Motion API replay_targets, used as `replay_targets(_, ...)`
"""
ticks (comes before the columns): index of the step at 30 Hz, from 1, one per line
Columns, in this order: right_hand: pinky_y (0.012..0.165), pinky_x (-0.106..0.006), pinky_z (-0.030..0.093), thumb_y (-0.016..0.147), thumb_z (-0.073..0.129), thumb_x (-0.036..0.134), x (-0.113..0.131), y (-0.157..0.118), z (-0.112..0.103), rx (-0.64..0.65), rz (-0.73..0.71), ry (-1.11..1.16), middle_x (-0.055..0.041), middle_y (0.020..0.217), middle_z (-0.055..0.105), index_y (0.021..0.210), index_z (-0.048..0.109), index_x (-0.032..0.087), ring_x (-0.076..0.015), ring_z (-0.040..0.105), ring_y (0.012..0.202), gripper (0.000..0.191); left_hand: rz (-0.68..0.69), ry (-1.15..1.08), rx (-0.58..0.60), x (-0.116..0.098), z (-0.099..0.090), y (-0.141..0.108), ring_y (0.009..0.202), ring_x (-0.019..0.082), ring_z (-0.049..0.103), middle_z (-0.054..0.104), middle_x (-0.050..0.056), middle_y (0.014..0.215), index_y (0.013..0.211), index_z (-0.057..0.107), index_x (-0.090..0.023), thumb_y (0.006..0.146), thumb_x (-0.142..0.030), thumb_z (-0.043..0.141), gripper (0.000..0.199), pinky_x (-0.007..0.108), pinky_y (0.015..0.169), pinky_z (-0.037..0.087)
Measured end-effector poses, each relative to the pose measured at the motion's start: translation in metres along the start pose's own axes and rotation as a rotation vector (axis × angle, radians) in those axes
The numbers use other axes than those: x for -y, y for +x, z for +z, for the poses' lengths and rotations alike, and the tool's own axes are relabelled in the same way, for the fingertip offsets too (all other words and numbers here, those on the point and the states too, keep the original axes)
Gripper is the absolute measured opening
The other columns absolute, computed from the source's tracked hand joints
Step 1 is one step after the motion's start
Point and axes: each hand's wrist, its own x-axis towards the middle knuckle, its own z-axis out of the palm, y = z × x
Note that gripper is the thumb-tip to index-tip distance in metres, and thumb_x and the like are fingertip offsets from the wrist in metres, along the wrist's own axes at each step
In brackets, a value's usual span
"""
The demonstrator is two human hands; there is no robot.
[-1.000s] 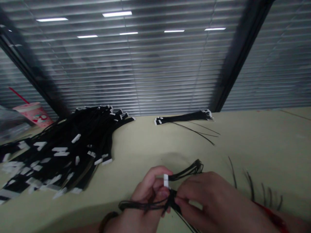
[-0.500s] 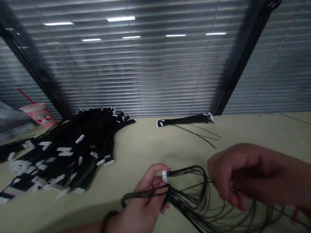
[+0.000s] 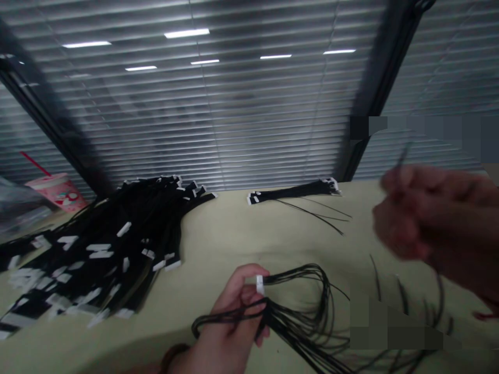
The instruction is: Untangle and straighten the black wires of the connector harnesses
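The left hand (image 3: 230,311) grips the wires (image 3: 307,332) just below a white clip (image 3: 259,284); the right hand (image 3: 424,218) hangs raised and blurred, well above them, curled shut, holding what I cannot tell.

Dim overhead strip lights (image 3: 187,33) — the right hand (image 3: 429,218) motion-blurred.

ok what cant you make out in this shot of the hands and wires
right hand: motion blur in the head view, so what it pinches can't be told.
wires: their ends run off the bottom edge of the head view.
white tab: its lower part is hidden by the left hand.
blocky patches: in the head view, they obscure what lies at lower right.
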Motion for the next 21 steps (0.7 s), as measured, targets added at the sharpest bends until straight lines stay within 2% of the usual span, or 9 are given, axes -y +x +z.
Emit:
replay_targets(1,0.044,-0.02,0.038,0.089,0.044,0.04,0.009,-0.004,0.015,0.212,0.051,0.15,0.0026,0.056,0.059,0.079,0.053,0.021,-0.0083,0.052,0.043,0.022,0.0,0.005,0.004,0.0,-0.001,-0.001,0.052,0.006,0.04,0.046,-0.005,0.066,0.104,0.047,-0.024,0.089,-0.038,0.054,0.022,0.016,0.046,0.031)
replay_targets(2,0.044,-0.019,0.038,0.085,0.05,0.035,0.016,-0.01,0.03,0.333,0.109,0.154,0.0021,0.055,0.059,0.073,0.054,0.02,-0.0092,0.054,0.046,0.019,-0.003,0.012,0.006,0.001,-0.002,-0.002,0.053,0.006,0.04,0.046,-0.005,0.066,0.105,0.047,-0.024,0.09,-0.038,0.052,0.021,0.016,0.047,0.032)
replay_targets(3,0.043,-0.018,0.037,0.082,0.051,0.029,0.02,-0.016,0.044,0.381,0.13,0.093,0.0022,0.056,0.06,0.069,0.055,0.02,-0.0093,0.054,0.048,0.017,-0.011,0.017,0.015,0.001,-0.004,-0.004,0.054,0.007,0.041,0.046,-0.005,0.066,0.106,0.047,-0.024,0.091,-0.037,0.051,0.021,0.016,0.048,0.033)
replay_targets(5,0.044,-0.019,0.035,0.08,0.049,0.019,0.024,-0.028,0.066,0.33,0.004,-0.124,0.0034,0.057,0.058,0.068,0.056,0.02,-0.0089,0.051,0.048,0.014,-0.013,0.017,0.06,0.002,-0.006,-0.007,0.057,0.007,0.041,0.046,-0.005,0.066,0.109,0.046,-0.025,0.093,-0.035,0.047,0.019,0.016,0.05,0.033)
replay_targets(8,0.044,-0.019,0.031,0.075,0.05,0.01,0.02,-0.042,0.079,0.242,-0.173,-0.317,0.0048,0.057,0.056,0.067,0.055,0.02,-0.0081,0.049,0.048,0.013,0.004,0.012,0.122,0.003,-0.007,-0.009,0.058,0.006,0.041,0.047,-0.004,0.069,0.108,0.046,-0.025,0.094,-0.034,0.045,0.016,0.016,0.051,0.033)
replay_targets(13,0.044,-0.018,0.03,0.071,0.053,0.006,0.016,-0.047,0.076,0.281,-0.185,-0.356,0.0074,0.058,0.057,0.066,0.054,0.02,-0.0065,0.049,0.049,0.015,0.01,-0.021,0.109,0.0,-0.003,-0.008,0.056,0.006,0.041,0.047,-0.005,0.069,0.108,0.046,-0.027,0.093,-0.037,0.046,0.019,0.015,0.051,0.033)
replay_targets(21,0.042,-0.019,0.028,0.068,0.054,0.005,0.02,-0.044,0.077,0.266,-0.177,-0.353,0.0065,0.053,0.054,0.061,0.053,0.019,-0.0068,0.046,0.044,0.016,-0.014,-0.016,0.049,0.002,-0.003,-0.014,0.055,0.005,0.045,0.051,-0.004,0.071,0.11,0.048,-0.026,0.091,-0.036,0.05,0.021,0.016,0.051,0.035)
